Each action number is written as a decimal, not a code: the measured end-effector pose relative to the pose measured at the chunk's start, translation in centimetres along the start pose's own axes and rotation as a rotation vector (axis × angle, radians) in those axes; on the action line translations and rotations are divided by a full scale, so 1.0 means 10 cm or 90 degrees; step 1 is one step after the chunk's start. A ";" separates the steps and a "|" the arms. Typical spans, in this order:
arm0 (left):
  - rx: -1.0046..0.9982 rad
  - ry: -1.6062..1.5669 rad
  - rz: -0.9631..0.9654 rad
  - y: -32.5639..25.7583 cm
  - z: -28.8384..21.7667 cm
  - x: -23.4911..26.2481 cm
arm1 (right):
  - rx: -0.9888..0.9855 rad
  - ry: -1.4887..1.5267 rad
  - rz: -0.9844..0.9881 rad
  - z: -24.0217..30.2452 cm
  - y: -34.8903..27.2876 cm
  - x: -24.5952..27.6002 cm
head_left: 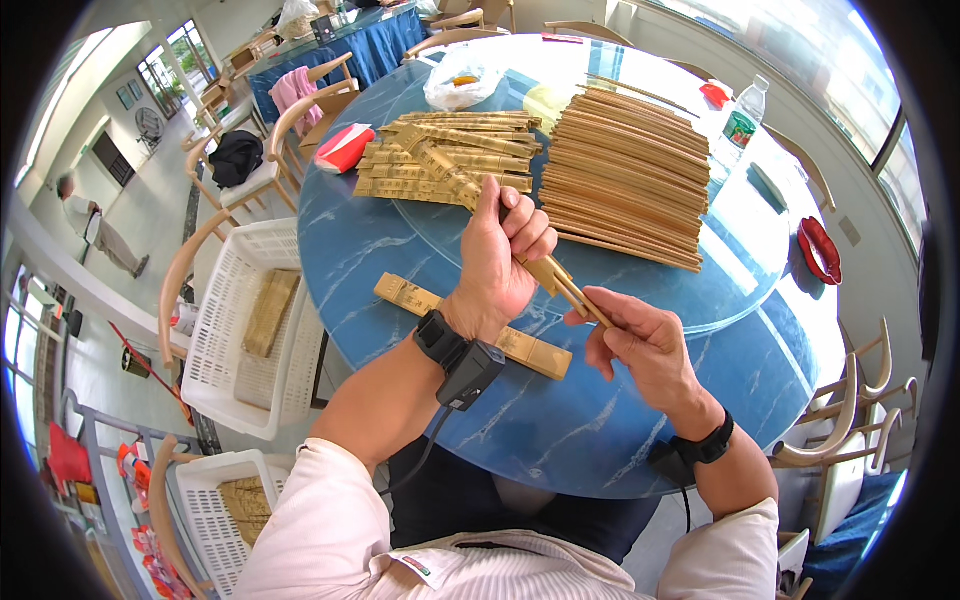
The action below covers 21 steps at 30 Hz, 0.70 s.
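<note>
Chopsticks (578,296) in a paper sleeve (462,185) sit between both hands above the round blue counter (560,420). Left hand (500,262) is closed around the tan sleeve, fingers (535,240) clamped on it so it stays stiff and angled up to the far left. Right hand (645,340) pinches the bare wooden ends where they stick out of the sleeve's near mouth, thumb and fingertips together on them, a grip that suits sliding the sticks along the sleeve's length.

One filled sleeve (470,325) lies flat on the counter just under the left wrist, within easy reach. Far from the hands, on the raised glass turntable (700,290), a loose heap of printed sleeves (440,160) sits left and a broad fan of bare chopsticks (625,180) sits right, each kind kept apart and on the side nearer the hand that uses it. A water bottle (742,118) stands at the far right.

Left of the counter, on the floor, a white basket (225,380) holds a bundle of sleeved sticks, and a second basket (200,500) stands nearer.
</note>
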State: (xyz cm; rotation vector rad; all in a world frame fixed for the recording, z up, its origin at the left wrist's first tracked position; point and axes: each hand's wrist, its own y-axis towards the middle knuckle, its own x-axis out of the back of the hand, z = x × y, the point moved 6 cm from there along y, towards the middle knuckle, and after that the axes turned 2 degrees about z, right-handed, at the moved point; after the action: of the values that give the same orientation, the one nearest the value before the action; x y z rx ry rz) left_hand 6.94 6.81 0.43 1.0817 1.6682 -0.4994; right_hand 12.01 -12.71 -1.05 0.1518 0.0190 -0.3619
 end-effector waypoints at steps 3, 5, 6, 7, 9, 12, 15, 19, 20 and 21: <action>0.010 -0.032 0.032 0.01 -0.04 -0.04 | 0.056 -0.001 0.054 0.09 -0.02 -0.03; 0.008 -0.048 0.038 0.00 -0.06 -0.06 | 0.067 -0.031 0.062 0.12 -0.02 -0.02; 0.008 -0.057 0.042 0.00 -0.06 -0.07 | 0.073 -0.047 0.064 0.14 -0.02 -0.02; 0.009 -0.056 0.038 -0.02 -0.05 -0.08 | 0.071 -0.058 0.047 0.14 -0.03 -0.01; 0.012 -0.055 0.033 -0.08 0.01 -0.12 | 0.071 -0.081 0.013 0.14 -0.03 0.00; 0.055 -0.053 0.039 -0.20 0.24 -0.16 | -0.001 -0.091 -0.039 -0.01 -0.03 0.03; 0.076 -0.015 0.033 -0.27 0.36 -0.16 | -0.068 -0.087 -0.040 -0.06 -0.04 -0.01; 0.072 0.019 0.033 -0.29 0.40 -0.11 | -0.100 -0.081 -0.071 -0.05 -0.06 -0.05; 0.068 0.024 0.038 -0.28 0.42 -0.12 | -0.100 -0.085 -0.085 -0.06 -0.06 -0.05; 0.062 0.039 0.030 -0.29 0.43 -0.12 | -0.099 -0.089 -0.098 -0.08 -0.06 -0.03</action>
State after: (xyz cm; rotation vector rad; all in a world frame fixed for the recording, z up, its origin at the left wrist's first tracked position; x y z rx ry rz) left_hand 6.85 1.62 -0.56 1.2149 1.6813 -0.5262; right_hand 11.52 -13.07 -1.88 -0.0302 -0.0798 -0.5226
